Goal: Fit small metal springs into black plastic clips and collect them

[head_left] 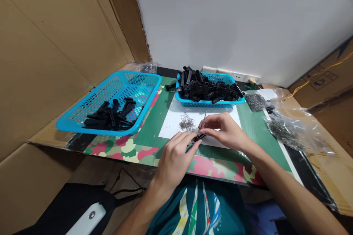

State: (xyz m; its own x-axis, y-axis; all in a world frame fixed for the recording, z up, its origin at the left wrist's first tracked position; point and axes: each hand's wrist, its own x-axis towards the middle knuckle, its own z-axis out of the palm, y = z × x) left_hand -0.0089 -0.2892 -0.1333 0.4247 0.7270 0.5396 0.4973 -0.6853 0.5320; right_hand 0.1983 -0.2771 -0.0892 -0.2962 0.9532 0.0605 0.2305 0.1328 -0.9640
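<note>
My left hand (176, 154) is closed around a small black plastic part (199, 137) at the near edge of a white sheet (173, 119). My right hand (223, 130) pinches thin metal tweezers (204, 117) that stand upright, tips down at the black part. A little heap of tiny metal springs (187, 123) lies on the sheet just beyond my hands. A blue basket (220, 77) heaped with black parts stands behind the sheet. A second blue basket (91, 99) at the left holds a smaller pile of black parts (110, 115).
Clear plastic bags of small metal pieces (284, 130) lie at the right, another bag (255, 101) beside the far basket. Cardboard walls (55, 44) close in the left side, a cardboard box (325, 77) stands at the right. A green mat (154, 117) covers the table.
</note>
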